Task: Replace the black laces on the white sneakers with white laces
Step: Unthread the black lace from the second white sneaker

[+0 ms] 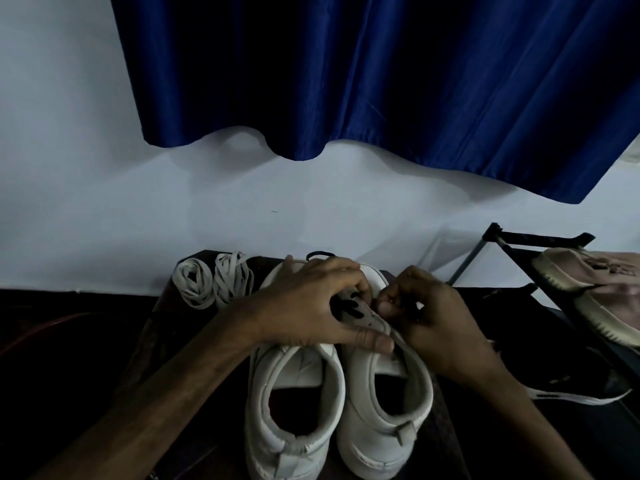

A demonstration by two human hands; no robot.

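A dark counter [180, 344] stands against the pale wall. Two white sneakers sit on it side by side, touching, heels at the near edge and toes pointing far: the left sneaker [294, 362] and the right sneaker [381, 431]. At the far left corner lie two coiled bundles of white laces [194, 282], just beside each other. A loop of black lace [320, 253] shows at the far edge, beyond the toes.

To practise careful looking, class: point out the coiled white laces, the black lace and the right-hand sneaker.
white laces [194, 284]: head view, on the left coil's strands.
black lace [347, 306]: head view, on the stretch showing between the fingers.
right-hand sneaker [384, 431]: head view, on its heel.
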